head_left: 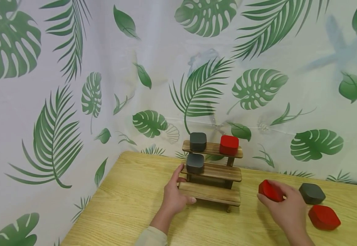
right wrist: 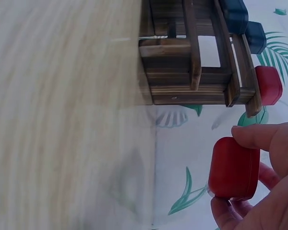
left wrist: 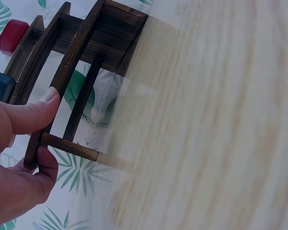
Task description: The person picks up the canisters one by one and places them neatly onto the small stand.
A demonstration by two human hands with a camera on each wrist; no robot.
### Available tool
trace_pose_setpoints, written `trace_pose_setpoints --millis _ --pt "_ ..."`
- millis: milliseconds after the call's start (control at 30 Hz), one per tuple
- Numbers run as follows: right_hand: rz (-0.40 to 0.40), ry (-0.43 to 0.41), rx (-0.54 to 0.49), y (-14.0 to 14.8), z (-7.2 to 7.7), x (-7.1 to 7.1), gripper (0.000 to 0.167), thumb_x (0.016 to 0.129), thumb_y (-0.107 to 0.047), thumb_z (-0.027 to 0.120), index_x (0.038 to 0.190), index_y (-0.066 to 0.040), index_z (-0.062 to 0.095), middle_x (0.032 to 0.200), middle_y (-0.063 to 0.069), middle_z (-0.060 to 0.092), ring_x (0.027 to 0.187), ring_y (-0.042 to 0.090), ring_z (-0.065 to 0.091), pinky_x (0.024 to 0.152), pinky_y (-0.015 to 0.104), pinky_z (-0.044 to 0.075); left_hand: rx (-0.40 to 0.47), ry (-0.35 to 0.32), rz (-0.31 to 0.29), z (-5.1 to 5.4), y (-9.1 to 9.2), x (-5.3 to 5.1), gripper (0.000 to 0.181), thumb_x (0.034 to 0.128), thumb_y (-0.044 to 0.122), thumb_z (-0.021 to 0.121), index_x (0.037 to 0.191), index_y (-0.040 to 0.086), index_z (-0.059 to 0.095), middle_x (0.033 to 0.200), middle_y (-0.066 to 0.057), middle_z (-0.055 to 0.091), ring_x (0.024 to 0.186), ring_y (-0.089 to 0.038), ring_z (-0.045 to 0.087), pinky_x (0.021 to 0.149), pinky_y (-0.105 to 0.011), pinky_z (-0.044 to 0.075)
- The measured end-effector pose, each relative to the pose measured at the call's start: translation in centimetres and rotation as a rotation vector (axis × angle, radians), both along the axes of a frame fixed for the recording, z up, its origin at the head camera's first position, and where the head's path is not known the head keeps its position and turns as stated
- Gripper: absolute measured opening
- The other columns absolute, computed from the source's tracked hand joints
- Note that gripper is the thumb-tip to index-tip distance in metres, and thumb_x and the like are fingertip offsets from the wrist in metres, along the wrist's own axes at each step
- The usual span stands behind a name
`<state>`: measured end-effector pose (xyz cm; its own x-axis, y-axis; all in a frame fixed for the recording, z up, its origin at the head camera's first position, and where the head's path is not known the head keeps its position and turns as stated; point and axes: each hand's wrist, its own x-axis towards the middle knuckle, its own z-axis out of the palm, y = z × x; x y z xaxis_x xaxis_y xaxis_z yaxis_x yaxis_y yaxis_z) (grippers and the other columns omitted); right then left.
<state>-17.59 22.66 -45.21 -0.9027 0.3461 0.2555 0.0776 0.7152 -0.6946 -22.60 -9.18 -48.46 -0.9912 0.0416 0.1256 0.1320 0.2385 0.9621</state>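
Observation:
A three-tier wooden stand [head_left: 210, 193] [left wrist: 72, 57] [right wrist: 194, 52] stands on the table. On its top tier are a dark block [head_left: 198, 141] at the left and a red block [head_left: 229, 145] at the right; another dark block [head_left: 195, 163] sits at the middle tier's left end. The bottom tier is bare. My left hand [head_left: 173, 196] [left wrist: 24, 143] grips the left end of the stand, thumb on the lowest tier's front. To the right of the stand, my right hand [head_left: 287, 206] [right wrist: 269, 167] pinches a red block [head_left: 270, 191] [right wrist: 233, 168] between thumb and fingers.
Right of my right hand, a dark block [head_left: 312, 193] and a red block [head_left: 324, 217] lie on the wooden table [head_left: 129, 205]. A leaf-patterned cloth [head_left: 153, 85] hangs behind the table and along its left side.

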Motion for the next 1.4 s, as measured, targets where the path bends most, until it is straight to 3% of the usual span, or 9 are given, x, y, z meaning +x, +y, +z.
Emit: trace_pose_setpoints --millis 67,267,733,1033,1400 --pt "0.001 0.018 -0.006 -0.4 0.2 0.0 0.060 0.078 -0.025 0.088 0.130 -0.004 0.066 0.126 0.026 0.054 0.113 0.045 0.047 0.079 0.060 0.052 0.002 -0.001 0.004 0.1 0.0 0.0 0.121 0.0600 -0.016 0.089 0.156 0.035 0.034 0.129 -0.010 0.054 0.058 -0.018 0.051 0.051 -0.030 0.047" --pt "0.005 0.026 -0.022 -1.6 1.1 -0.3 0.061 0.079 -0.022 0.087 0.132 -0.003 0.064 0.127 0.026 0.053 0.114 0.046 0.046 0.081 0.060 0.052 -0.005 0.020 0.018 0.1 0.0 0.1 0.121 0.0577 -0.017 0.089 0.155 0.034 0.036 0.129 -0.009 0.055 0.100 -0.023 0.055 0.057 -0.031 0.051" --pt "0.062 0.180 -0.056 -4.6 3.1 -1.1 0.054 0.075 -0.016 0.090 0.125 -0.006 0.069 0.121 0.018 0.059 0.108 0.036 0.052 0.082 0.052 0.052 -0.011 0.029 0.022 -0.1 0.0 0.0 0.121 0.0575 -0.015 0.091 0.154 0.034 0.037 0.127 -0.007 0.056 0.102 -0.026 0.055 0.058 -0.032 0.051" --pt "0.115 0.218 -0.074 -5.8 3.9 -1.8 0.054 0.076 -0.013 0.089 0.125 -0.004 0.068 0.124 0.018 0.058 0.111 0.038 0.051 0.084 0.057 0.052 -0.016 0.037 0.023 -0.1 0.0 -0.1 0.121 0.0572 -0.014 0.091 0.154 0.034 0.038 0.129 -0.006 0.056 0.108 -0.027 0.054 0.060 -0.031 0.052" --pt "0.144 0.235 -0.109 -7.1 3.9 -2.7 0.052 0.074 -0.008 0.089 0.123 -0.005 0.070 0.122 0.017 0.057 0.111 0.036 0.051 0.084 0.054 0.052 -0.039 0.033 0.041 0.1 0.0 0.0 0.120 0.0560 -0.013 0.092 0.153 0.034 0.040 0.143 -0.004 0.048 0.116 -0.028 0.049 0.063 -0.032 0.052"
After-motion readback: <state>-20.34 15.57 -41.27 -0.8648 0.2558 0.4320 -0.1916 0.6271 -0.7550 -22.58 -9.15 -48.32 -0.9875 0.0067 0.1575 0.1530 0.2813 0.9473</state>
